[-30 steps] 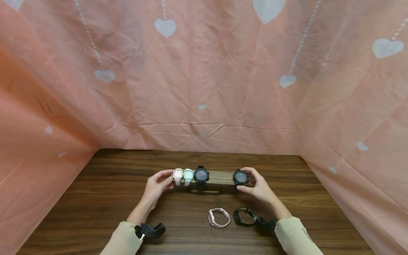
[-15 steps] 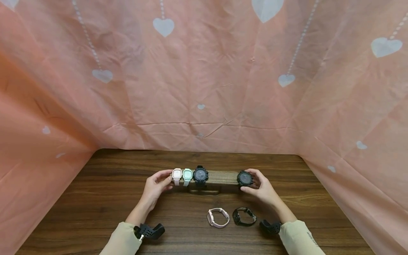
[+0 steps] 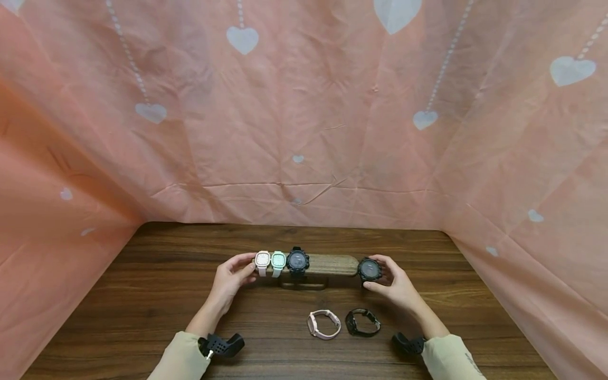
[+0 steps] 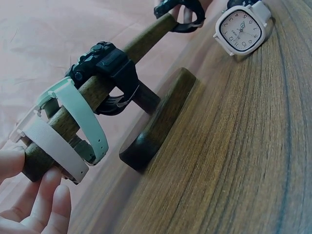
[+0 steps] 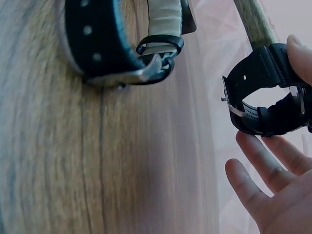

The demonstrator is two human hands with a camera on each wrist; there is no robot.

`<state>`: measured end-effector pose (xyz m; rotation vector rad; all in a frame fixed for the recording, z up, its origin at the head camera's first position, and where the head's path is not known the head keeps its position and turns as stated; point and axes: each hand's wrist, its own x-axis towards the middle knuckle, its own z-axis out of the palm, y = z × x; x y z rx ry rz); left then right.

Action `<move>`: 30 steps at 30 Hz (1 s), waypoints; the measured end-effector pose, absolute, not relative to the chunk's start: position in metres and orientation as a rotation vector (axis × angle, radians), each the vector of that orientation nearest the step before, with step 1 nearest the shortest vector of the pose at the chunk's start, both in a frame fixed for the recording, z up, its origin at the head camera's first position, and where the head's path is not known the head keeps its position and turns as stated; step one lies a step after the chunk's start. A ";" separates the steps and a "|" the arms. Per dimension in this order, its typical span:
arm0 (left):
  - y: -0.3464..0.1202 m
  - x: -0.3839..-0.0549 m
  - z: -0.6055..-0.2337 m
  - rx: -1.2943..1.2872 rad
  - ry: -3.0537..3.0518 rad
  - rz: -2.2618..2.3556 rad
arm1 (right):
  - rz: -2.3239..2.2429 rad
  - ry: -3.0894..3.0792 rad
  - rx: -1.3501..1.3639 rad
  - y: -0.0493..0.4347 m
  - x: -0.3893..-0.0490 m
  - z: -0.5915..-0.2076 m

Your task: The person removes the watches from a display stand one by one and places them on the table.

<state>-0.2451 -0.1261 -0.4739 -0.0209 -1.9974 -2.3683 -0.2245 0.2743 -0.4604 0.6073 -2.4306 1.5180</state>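
Observation:
A wooden watch stand (image 3: 334, 265) with a horizontal bar stands at the table's middle. My left hand (image 3: 229, 279) pinches the bar's left end, beside a white watch (image 3: 263, 259). A mint-green watch (image 3: 278, 260) and a black watch (image 3: 297, 260) are strapped round the bar to its right. My right hand (image 3: 398, 286) holds another black watch (image 3: 369, 269), buckled into a loop, at the bar's right tip. In the right wrist view, the thumb lies on this watch's (image 5: 258, 68) upper side and fingers touch it below. Whether its loop is fully off the tip, I cannot tell.
In front of the stand lie a pale pink-white watch (image 3: 324, 324) and a black watch (image 3: 363, 322) with a light strap lining, both buckled into loops. Wood-grained tabletop (image 3: 266, 353) surrounds them. A pink curtain (image 3: 304, 132) with hearts hangs behind and at both sides.
My right hand has drawn the black watch rightward along the bar to its right tip. The left hand keeps its hold on the left end. The other watches stay put.

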 end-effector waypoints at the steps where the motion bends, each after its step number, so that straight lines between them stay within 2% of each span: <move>1: -0.126 -0.245 -0.474 -0.021 -1.994 -2.369 | 1.502 -2.434 0.610 0.275 -0.224 -0.460; 16: -0.124 -0.244 -0.474 -0.046 -1.961 -2.387 | 1.344 -2.533 0.545 0.277 -0.195 -0.439; 30: -0.125 -0.244 -0.473 -0.045 -1.980 -2.384 | 1.195 -2.594 0.525 0.301 -0.196 -0.468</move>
